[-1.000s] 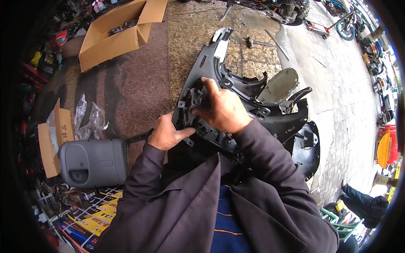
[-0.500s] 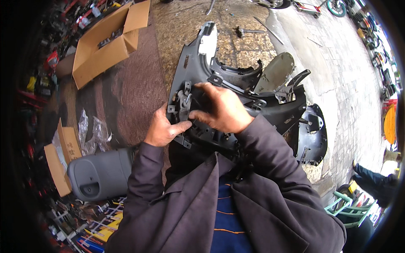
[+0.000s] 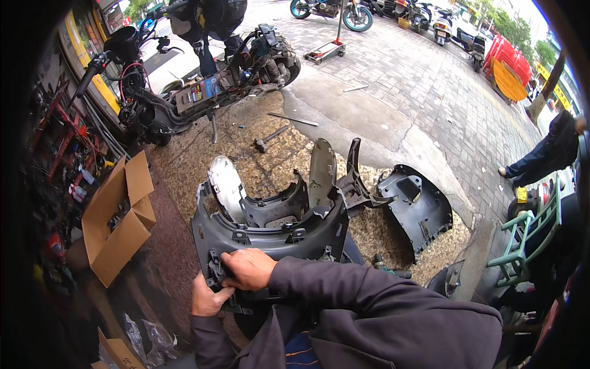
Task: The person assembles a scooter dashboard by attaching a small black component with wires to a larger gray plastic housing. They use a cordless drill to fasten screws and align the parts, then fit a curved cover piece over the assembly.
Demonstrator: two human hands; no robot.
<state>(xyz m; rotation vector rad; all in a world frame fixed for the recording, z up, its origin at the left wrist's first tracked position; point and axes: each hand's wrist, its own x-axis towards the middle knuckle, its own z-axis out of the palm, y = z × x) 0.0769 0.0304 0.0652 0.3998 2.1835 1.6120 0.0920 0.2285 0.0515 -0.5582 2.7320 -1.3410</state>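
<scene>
A large black plastic scooter body panel (image 3: 324, 237) lies in front of me, its hollow inner side facing up. My left hand (image 3: 209, 299) grips its near left edge, fingers curled underneath and thumb on top. Close to that thumb, my right hand (image 3: 251, 269) is closed at a small dark latch-like part (image 3: 215, 270) at the panel's left corner. Its thumb and bent forefinger press on that part; the other fingers are tucked in. What lies between the fingertips is partly hidden.
Beyond the panel lie a hammer (image 3: 270, 139) and a thin bar (image 3: 293, 119). An open cardboard box (image 3: 125, 253) stands left. A stripped scooter (image 3: 163, 115) is at the back left. Right are a curved black cover (image 3: 418, 212), a green chair (image 3: 522, 237) and a person (image 3: 547, 150).
My view has lifted and swung right, bringing the stripped scooter and street into sight. Both hands stay at the panel's left corner; the right fingers have drawn in closer round the latch-like part.
</scene>
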